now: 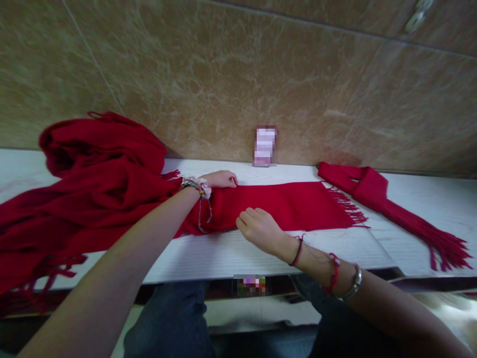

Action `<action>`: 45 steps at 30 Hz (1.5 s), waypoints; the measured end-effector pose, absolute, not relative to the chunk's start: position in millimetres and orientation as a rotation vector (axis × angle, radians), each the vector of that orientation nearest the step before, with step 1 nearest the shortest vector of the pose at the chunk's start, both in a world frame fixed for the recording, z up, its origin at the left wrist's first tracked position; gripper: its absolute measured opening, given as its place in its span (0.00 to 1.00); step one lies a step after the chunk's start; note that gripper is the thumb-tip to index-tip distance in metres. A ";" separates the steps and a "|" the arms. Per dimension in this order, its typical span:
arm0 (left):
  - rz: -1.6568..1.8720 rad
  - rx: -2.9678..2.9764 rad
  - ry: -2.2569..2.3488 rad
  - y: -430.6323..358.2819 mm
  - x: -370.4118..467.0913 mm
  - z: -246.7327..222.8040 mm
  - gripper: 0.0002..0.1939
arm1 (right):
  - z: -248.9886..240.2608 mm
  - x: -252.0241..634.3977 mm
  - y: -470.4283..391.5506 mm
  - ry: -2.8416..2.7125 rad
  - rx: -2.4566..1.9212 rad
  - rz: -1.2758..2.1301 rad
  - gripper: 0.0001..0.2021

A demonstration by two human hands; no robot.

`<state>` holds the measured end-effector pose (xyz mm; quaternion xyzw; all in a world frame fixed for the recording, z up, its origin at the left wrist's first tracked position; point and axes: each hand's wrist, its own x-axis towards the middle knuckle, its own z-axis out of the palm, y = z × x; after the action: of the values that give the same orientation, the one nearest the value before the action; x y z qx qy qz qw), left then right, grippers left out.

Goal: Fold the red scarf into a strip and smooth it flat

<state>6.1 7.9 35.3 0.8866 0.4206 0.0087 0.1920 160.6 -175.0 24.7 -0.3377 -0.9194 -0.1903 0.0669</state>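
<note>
A red scarf (290,204) lies flat across the white table, its fringed end pointing right. At its far edge, my left hand (222,179) has its fingers curled closed on the cloth. My right hand (261,228) is closed at the near edge, knuckles up; its fingertips are hidden beneath it. The scarf runs left under my left wrist toward a large loose heap of red scarves (108,169), where more fringe hangs over the table's front edge.
Another red scarf (367,186), folded narrow, lies at the right. A phone (265,145) with a blurred screen leans on the marbled wall (208,74). A second blurred screen (251,285) shows below the front edge of the white table (335,253), above my legs.
</note>
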 end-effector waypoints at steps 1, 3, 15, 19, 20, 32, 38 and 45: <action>0.034 2.480 1.183 7.6 6.2 36.6 0.15 | 26.4 161.4 -175.5 -2.770 -1.022 -0.581 0.09; 0.074 2.446 1.186 7.4 5.6 40.4 0.16 | 31.3 164.1 -177.0 -2.752 -1.027 -0.612 0.09; 0.694 1.913 0.955 -2.7 53.9 92.3 0.18 | 85.5 242.2 -196.3 -2.461 -1.091 -0.931 0.15; 0.748 1.902 0.876 -5.5 107.2 111.4 0.17 | 95.2 289.8 -205.8 -2.413 -1.177 -1.073 0.16; 0.750 1.914 0.847 -5.6 121.7 114.7 0.16 | 96.0 301.6 -208.4 -2.399 -1.197 -1.108 0.15; 0.433 2.270 0.807 -6.2 260.3 79.1 0.17 | 36.1 404.9 -223.0 -2.399 -1.452 -1.019 0.11; 0.286 2.406 0.823 -3.6 279.4 44.6 0.15 | 10.6 412.5 -220.0 -2.368 -1.637 -0.747 0.11; 0.401 2.663 0.930 -18.3 277.4 44.3 0.20 | 26.3 406.3 -222.1 -2.390 -1.655 -0.541 0.11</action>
<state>277.4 -18.3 44.3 0.9247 0.3231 0.1392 0.1458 406.3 -222.1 26.3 -0.5575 -0.8047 -0.1820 0.0922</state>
